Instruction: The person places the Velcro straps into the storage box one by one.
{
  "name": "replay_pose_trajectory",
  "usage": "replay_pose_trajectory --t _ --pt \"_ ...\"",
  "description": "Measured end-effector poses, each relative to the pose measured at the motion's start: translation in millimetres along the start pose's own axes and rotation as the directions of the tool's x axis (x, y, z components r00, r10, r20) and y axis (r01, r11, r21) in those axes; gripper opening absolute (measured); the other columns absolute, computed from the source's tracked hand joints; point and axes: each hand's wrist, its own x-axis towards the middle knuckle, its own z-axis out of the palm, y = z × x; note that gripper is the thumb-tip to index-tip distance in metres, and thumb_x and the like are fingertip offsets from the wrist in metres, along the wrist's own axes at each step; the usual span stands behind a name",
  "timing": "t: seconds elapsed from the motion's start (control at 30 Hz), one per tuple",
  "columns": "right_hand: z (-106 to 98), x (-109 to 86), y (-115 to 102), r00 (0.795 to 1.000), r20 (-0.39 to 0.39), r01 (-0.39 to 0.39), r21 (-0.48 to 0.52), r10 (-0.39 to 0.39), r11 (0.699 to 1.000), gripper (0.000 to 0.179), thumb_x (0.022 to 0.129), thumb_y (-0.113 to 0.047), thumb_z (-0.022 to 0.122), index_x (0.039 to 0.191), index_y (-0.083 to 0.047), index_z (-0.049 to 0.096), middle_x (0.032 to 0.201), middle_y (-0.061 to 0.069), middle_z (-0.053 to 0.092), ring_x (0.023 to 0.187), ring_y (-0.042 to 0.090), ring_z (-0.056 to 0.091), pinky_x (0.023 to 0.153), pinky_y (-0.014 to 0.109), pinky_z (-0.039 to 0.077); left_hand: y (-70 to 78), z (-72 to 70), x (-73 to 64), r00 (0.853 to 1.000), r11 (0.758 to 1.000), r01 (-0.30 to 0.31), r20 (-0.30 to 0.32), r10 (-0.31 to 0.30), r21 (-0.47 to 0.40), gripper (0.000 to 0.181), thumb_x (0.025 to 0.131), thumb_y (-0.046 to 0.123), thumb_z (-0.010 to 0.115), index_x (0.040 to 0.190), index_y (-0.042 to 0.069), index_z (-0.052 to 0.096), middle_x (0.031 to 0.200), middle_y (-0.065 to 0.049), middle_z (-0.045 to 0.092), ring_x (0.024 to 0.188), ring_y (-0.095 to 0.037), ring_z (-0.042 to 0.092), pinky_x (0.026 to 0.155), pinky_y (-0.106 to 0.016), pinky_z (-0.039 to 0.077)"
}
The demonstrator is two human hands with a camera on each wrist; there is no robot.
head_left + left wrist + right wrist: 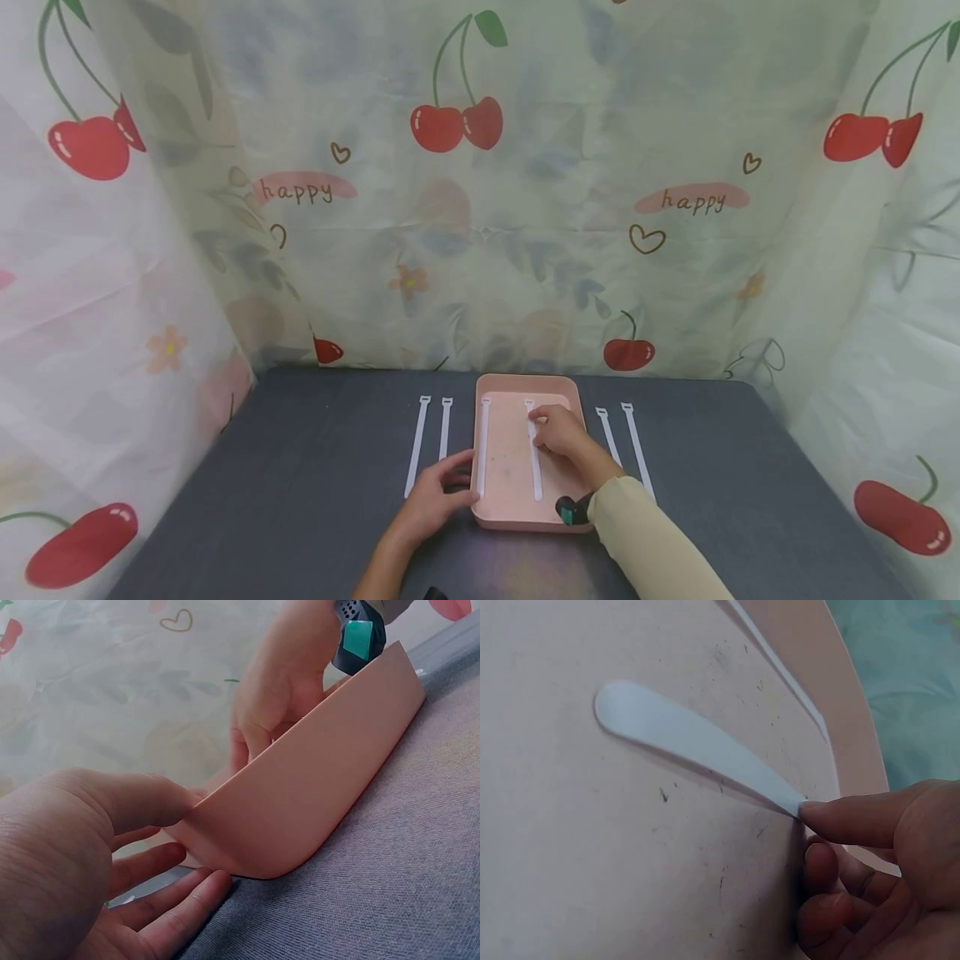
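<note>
A pink tray [528, 525] stands on the table, with two white cable straps lying lengthwise in it. My right hand [561, 432] pinches the right-hand cable strap [536, 475] near its buckle end. In the right wrist view, thumb and fingers hold this strap [682, 735], its rounded end stretching away over the tray floor. The other strap [483, 450] lies along the tray's left side. Against the outside of the left wall rests my left hand [431, 498], fingers spread and loosely bent. In the left wrist view its thumb [150, 799] touches the tray near the rim.
Left of the tray two more white straps [417, 446] lie on the dark grey table [300, 517]. Another pair of straps [636, 442] lies to its right, partly behind the right forearm. Cherry-patterned curtains [525, 275] enclose the table's back and sides.
</note>
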Motion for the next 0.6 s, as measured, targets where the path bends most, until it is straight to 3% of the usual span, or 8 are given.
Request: replay_pose_trajectory --t 0.17,0.33,0.6 --pt "0 0.1 -2 1.000 0.019 0.005 -0.028 -0.005 1.000 0.049 0.077 0.002 0.074 0.124 -0.007 0.066 0.117 0.016 0.061 0.087 0.025 0.058 0.058 0.027 0.043 -3.1 -0.3 1.5 1.000 1.000 0.009 0.000 -0.009 0.004 0.061 0.082 0.011 0.074 0.139 0.005 0.053 0.130 -0.014 0.059 0.107 -0.027 0.061 0.082 -0.036 0.051" --pt "1 0.5 -5 0.999 0.049 0.014 -0.030 -0.012 0.999 0.052 0.078 -0.003 0.076 0.128 -0.008 0.064 0.121 0.016 0.059 0.072 0.021 0.060 0.057 0.026 0.045 -3.2 -1.4 1.9 1.000 1.000 -0.001 0.003 0.001 -0.001 0.061 0.082 0.010 0.073 0.138 0.003 0.052 0.130 -0.016 0.058 0.107 -0.028 0.061 0.081 -0.035 0.051" --pt "8 3.7 -11 0.992 0.107 0.061 -0.007 -0.060 0.998 0.051 0.078 -0.004 0.075 0.127 -0.009 0.064 0.110 0.015 0.060 0.050 0.016 0.052 0.049 0.027 0.043 3.8 -1.1 -0.3 1.000 0.999 -0.005 0.021 0.006 -0.043 0.061 0.083 0.007 0.073 0.139 0.001 0.051 0.131 -0.019 0.056 0.108 -0.031 0.061 0.084 -0.036 0.051"
